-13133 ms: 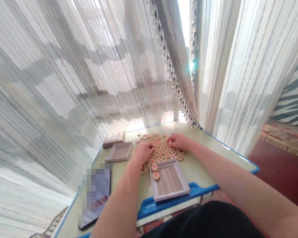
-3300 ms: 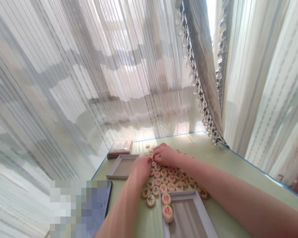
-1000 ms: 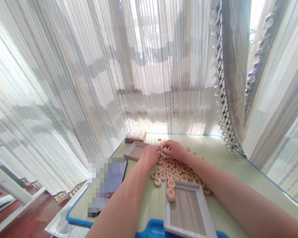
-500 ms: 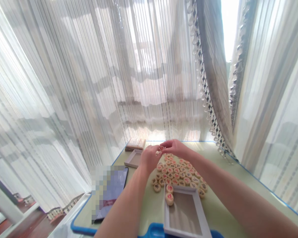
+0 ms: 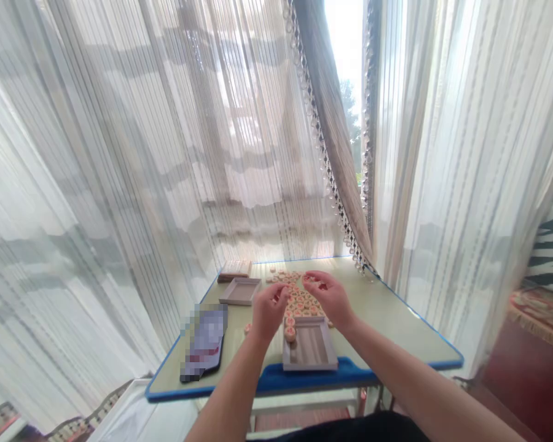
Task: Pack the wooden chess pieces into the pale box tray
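Note:
Round wooden Chinese chess pieces (image 5: pixel 299 301) with red and dark characters lie bunched on the pale green tabletop between and beyond my hands. My left hand (image 5: pixel 267 310) is closed above the left side of the bunch, its curled fingers around what looks like a red-marked piece, mostly hidden. Over the right side, my right hand (image 5: pixel 329 298) pinches Chinese chess pieces (image 5: pixel 309 279) between thumb and fingers. Nearer me, a shallow light-coloured box (image 5: pixel 311 367) lies at the table's front edge. Two red-marked pieces (image 5: pixel 290 333) sit at its left side, one behind the other.
Left of the hands are another shallow tray (image 5: pixel 240 291), a flat boxed object (image 5: pixel 235 269) and a dark-edged tablet (image 5: pixel 207 344), partly blurred out. One loose piece (image 5: pixel 247 329) lies near my left wrist. The table (image 5: pixel 396 319) has a blue rim; curtains hang behind it.
My hands, together over the far pieces before, have come apart, the left to the left and lower. The view has turned right and shows more of the table's front edge.

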The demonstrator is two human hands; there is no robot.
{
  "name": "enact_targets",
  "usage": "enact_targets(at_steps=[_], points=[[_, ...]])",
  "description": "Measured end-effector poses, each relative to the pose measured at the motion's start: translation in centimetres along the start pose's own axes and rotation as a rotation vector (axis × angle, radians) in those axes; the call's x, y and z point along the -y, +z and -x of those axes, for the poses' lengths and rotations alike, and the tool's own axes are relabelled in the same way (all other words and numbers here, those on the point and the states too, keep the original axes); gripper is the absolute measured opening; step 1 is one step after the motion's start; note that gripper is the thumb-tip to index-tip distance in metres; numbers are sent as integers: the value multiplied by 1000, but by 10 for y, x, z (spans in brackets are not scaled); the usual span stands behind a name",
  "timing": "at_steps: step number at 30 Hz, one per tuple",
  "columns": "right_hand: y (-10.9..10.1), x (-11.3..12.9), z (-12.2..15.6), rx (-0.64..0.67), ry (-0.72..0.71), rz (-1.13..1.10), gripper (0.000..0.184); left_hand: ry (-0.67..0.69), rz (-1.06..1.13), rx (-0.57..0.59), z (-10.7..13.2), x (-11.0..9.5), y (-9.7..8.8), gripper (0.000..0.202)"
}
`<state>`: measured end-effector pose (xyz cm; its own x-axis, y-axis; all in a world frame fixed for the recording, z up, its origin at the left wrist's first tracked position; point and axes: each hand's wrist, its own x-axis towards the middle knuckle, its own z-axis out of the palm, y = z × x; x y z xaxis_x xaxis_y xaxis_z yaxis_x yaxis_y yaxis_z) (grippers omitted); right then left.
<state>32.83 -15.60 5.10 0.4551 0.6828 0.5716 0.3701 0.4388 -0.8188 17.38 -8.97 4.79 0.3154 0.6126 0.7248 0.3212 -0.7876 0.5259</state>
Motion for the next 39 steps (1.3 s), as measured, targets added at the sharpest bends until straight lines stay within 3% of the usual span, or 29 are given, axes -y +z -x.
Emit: enact_targets(at_steps=[2, 6, 12, 20, 31, 39], points=[[-4, -11, 16, 15, -163, 185, 26, -38, -63, -1, 16, 9, -1, 26], [-8, -25, 42, 151, -282, 315, 19, -141, -76, 24, 32, 23, 0, 27], [-11, -24, 48, 220, -225, 376, 16, -256, -128, 163, 29, 23, 8, 27], [-13, -20, 53, 564, -173, 384, 21, -192, -165, 314, 31, 27, 11, 27], [-21, -8, 52, 725, -138, 395, 17, -166, -207, 262, 30, 23, 11, 22], [-22, -13, 51, 678, -163, 464, 9, -198, -237, 268, 30, 21, 10, 22]])
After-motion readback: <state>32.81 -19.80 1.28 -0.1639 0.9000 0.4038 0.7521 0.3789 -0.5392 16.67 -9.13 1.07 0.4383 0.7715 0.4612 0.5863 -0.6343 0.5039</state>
